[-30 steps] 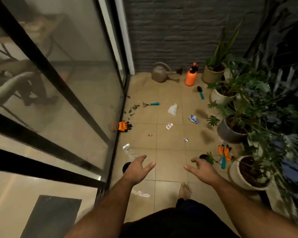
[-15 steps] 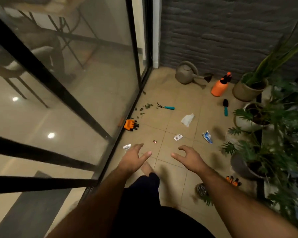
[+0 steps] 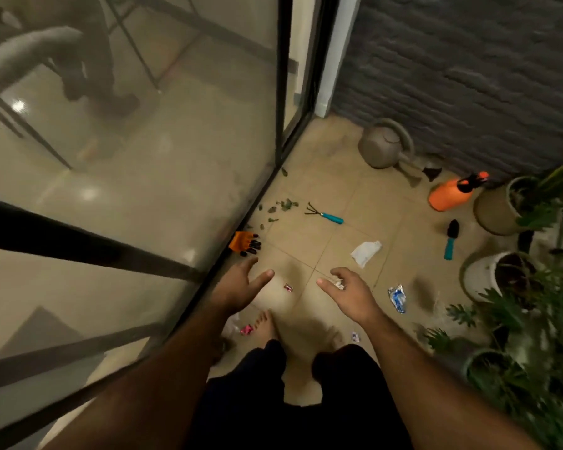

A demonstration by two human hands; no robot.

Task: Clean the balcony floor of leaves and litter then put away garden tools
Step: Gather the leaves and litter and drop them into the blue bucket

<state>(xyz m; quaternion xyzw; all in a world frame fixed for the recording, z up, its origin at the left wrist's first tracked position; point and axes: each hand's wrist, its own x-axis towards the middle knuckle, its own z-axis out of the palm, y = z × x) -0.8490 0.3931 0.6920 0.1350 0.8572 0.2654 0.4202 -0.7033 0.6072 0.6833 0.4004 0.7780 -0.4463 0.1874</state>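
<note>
My left hand (image 3: 241,284) and my right hand (image 3: 348,292) hang empty over the tan tiled floor, fingers relaxed. Litter lies around them: a small red wrapper (image 3: 288,287) between the hands, a white crumpled paper (image 3: 366,252), a blue-white packet (image 3: 397,298), a pink scrap (image 3: 246,329) by my bare foot. Green leaves (image 3: 281,206) are scattered by the door track. Tools on the floor: a teal-handled hand rake (image 3: 325,215), a black trowel with teal handle (image 3: 451,238), an orange glove (image 3: 244,243).
A glass sliding door (image 3: 143,157) runs along the left. A grey watering can (image 3: 387,147) and an orange sprayer (image 3: 452,193) stand by the dark brick wall. Potted plants (image 3: 507,277) crowd the right side.
I have stepped forward along the balcony; the litter, glove and tools are closer. Both hands remain empty and held out in front.
</note>
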